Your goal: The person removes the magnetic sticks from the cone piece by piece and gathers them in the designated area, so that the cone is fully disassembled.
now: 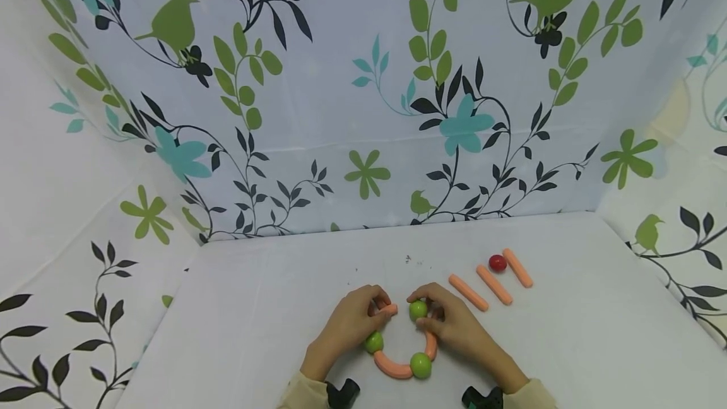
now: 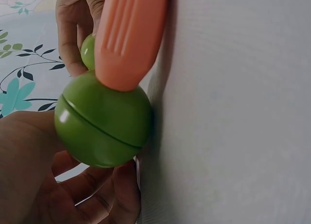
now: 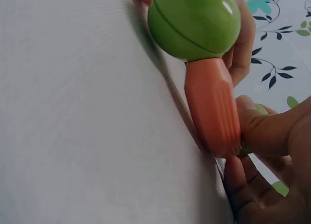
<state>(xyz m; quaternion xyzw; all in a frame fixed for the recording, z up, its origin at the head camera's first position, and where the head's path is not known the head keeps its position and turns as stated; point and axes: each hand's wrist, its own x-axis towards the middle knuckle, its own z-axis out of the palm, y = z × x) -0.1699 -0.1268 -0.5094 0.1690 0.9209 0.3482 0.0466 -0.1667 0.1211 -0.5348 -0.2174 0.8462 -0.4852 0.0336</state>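
Observation:
A ring-like chain of orange curved rods and green balls lies on the white table. My left hand (image 1: 353, 319) pinches an orange curved rod at the upper left, with its end (image 1: 389, 310) showing past the fingertips. My right hand (image 1: 451, 320) holds a green ball (image 1: 418, 309) between thumb and fingers at the upper right. A gap separates these two ends. Lower in the chain are a left green ball (image 1: 373, 342), a bottom curved rod (image 1: 392, 367), a bottom green ball (image 1: 421, 365) and a right curved rod (image 1: 431, 344). In the right wrist view, that rod (image 3: 213, 107) meets a green ball (image 3: 194, 25).
Right of the hands, three straight orange rods lie slanted: a near one (image 1: 468, 293), a middle one (image 1: 494, 285) and a far one (image 1: 518, 268). A red ball (image 1: 497, 263) sits between the farther two. Patterned cloth (image 1: 318, 112) stands behind the table.

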